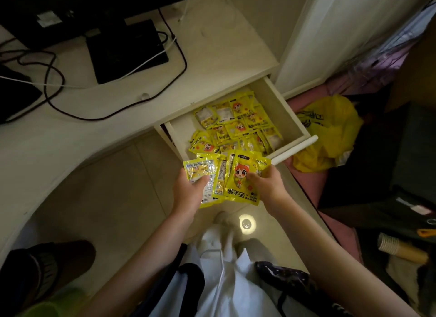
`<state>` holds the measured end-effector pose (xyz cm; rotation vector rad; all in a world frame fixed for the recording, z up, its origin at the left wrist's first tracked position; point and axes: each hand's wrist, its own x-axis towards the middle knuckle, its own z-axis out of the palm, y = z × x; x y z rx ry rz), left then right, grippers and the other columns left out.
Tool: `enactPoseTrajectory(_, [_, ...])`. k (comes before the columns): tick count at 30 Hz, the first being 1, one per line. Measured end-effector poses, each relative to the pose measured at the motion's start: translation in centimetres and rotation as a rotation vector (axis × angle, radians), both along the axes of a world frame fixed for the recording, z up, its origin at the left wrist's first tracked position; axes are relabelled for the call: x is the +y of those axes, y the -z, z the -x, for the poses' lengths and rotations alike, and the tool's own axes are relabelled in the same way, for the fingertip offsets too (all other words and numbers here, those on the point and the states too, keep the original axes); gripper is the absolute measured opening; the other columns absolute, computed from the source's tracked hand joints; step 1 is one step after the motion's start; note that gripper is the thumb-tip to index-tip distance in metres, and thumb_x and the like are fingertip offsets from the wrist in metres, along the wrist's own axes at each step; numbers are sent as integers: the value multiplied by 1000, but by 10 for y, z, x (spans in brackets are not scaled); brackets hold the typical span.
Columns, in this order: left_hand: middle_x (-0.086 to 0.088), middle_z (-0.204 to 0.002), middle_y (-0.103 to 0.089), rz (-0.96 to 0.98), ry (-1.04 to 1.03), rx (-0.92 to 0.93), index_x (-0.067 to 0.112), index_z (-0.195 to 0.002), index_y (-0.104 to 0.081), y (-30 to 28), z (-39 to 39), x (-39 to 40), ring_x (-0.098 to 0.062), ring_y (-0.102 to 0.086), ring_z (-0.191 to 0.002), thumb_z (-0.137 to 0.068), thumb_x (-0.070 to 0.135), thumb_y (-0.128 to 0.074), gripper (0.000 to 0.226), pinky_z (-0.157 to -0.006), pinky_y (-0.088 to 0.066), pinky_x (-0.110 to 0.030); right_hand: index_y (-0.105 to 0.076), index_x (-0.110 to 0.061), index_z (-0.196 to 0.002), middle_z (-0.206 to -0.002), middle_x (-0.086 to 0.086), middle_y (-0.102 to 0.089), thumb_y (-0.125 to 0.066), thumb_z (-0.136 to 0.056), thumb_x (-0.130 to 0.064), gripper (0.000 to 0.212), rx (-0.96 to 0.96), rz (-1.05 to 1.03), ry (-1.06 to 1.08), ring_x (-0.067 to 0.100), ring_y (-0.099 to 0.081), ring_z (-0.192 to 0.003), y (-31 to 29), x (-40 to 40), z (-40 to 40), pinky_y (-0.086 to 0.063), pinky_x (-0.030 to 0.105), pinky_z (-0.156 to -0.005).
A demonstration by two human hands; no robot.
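I hold a fanned bunch of yellow hand-warmer packets [238, 189] in front of an open white drawer [292, 118]. My left hand [191, 191] grips the left side of the bunch, thumb on top of a packet. My right hand [266, 182] pinches the right side, fingers over the packet with a cartoon figure. Many more of the same yellow packets [236, 125] lie loose inside the drawer, just beyond the bunch.
A white desk [212, 45] above the drawer carries a black monitor base [127, 50] and black cables [54, 81]. A yellow plastic bag [325, 132] lies on the floor right of the drawer. A dark slipper [47, 267] sits at lower left. Tiled floor [118, 198] lies below.
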<state>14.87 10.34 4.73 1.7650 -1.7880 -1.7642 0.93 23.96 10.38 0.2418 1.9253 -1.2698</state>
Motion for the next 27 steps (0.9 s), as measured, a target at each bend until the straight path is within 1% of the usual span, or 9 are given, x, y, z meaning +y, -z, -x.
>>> enactPoseTrajectory(4, [-6, -135, -55, -8, -59, -22, 20, -135, -41, -21, 33, -5, -27, -57, -120, -55, 64, -68, 95, -98, -47, -52, -46, -16, -109, -101, 6, -63, -62, -90, -13, 26, -18, -14, -75, 22, -67, -84, 4, -17, 37, -58, 40, -73])
enactPoseTrajectory(8, [-6, -150, -37, -5, -148, -37, 13, -147, -29, -28, 67, -5, -27, -41, -134, -83, 35, -70, 79, -110, -36, -47, -45, -18, -111, -106, 8, -64, -63, -90, -13, 28, -40, -27, -171, 27, -68, -92, 11, -31, 75, -58, 49, -79])
enactPoseTrajectory(12, [-9, -151, -36, -3, -260, -57, 10, -147, -28, -18, 97, -6, -27, -40, -134, -85, 29, -68, 76, -107, -37, -41, -48, -18, -114, -111, 9, -65, -63, -89, -12, 29, -88, -11, -283, 27, -68, -96, 20, -47, 116, -57, 51, -83])
enactPoseTrajectory(16, [-9, -125, -59, 16, -378, -88, 13, -126, -50, -12, 119, -7, -24, -59, -106, -82, 26, -70, 50, -83, -50, -34, -48, -13, -118, -109, 7, -65, -64, -89, -13, 33, -105, -35, -435, 22, -68, -90, 32, -67, 153, -59, 45, -79])
enactPoseTrajectory(18, [-6, -118, -63, 7, -431, -85, 17, -120, -54, -7, 128, -10, -25, -62, -106, -79, 27, -73, 46, -89, -53, -43, -49, -12, -119, -110, 7, -65, -65, -87, -13, 36, -84, -38, -515, 20, -67, -88, 38, -81, 165, -59, 39, -74])
enactPoseTrajectory(20, [-4, -117, -64, -12, -468, -89, 21, -120, -55, 1, 134, -15, -25, -63, -105, -78, 28, -73, 46, -91, -52, -46, -50, -12, -125, -115, 8, -66, -68, -84, -14, 46, -78, -53, -571, 22, -68, -92, 49, -95, 174, -60, 44, -77])
enactPoseTrajectory(22, [-2, -116, -64, -30, -494, -90, 21, -121, -54, 9, 140, -22, -24, -63, -102, -80, 27, -73, 46, -90, -52, -45, -52, -13, -123, -114, 8, -67, -68, -84, -14, 42, -70, -61, -611, 22, -70, -89, 63, -108, 180, -59, 49, -77])
enactPoseTrajectory(24, [0, -112, -64, -40, -500, -103, 19, -116, -54, 20, 143, -31, -23, -63, -98, -81, 26, -72, 41, -86, -53, -40, -49, -11, -126, -118, 8, -65, -66, -86, -16, 44, -74, -95, -633, 17, -69, -82, 72, -119, 185, -59, 41, -71])
enactPoseTrajectory(27, [-3, -110, -65, -57, -491, -131, 21, -111, -55, 44, 147, -50, -27, -64, -97, -79, 31, -74, 39, -83, -55, -42, -44, -9, -131, -117, 7, -61, -65, -89, -17, 48, -82, -145, -646, 10, -62, -74, 89, -141, 189, -50, 27, -58])
